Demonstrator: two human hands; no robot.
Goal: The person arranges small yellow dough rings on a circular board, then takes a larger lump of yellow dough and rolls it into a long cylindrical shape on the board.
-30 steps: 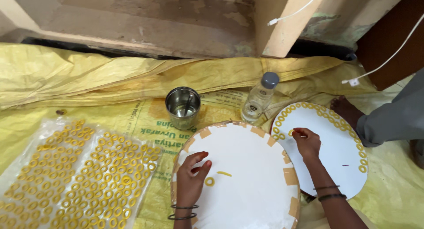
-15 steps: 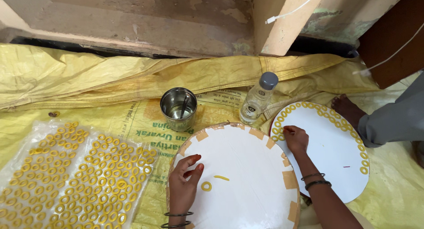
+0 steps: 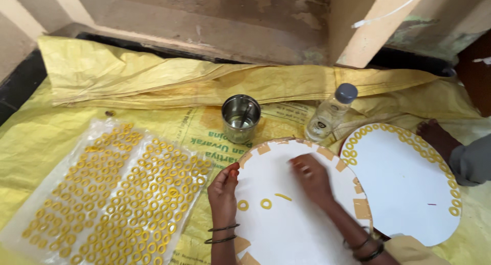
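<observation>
— What's different from a moment ago?

— My right hand (image 3: 312, 179) has come back from the second white board (image 3: 409, 193) at the right of the frame. It now lies over the upper middle of the near white board (image 3: 296, 229), blurred with motion, so I cannot tell whether those fingers are spread or pinching anything.

— And your left?

— My left hand (image 3: 223, 189) sits at the left rim of the near board, fingers curled together and pressed on the edge. I see nothing pinched in them.

— Where are the pieces?

— Two yellow rings (image 3: 254, 204) lie on the near board, lower centre of the frame, with a short yellow strip (image 3: 283, 197) just beside them; before I made out only one ring there with the strip. Many more rings cover the clear sheet (image 3: 36, 214) at lower left.

— Anything else around?

— A steel cup (image 3: 241, 117) and a plastic bottle (image 3: 331, 113) stand above the boards on the yellow sacking (image 3: 153, 86).
</observation>
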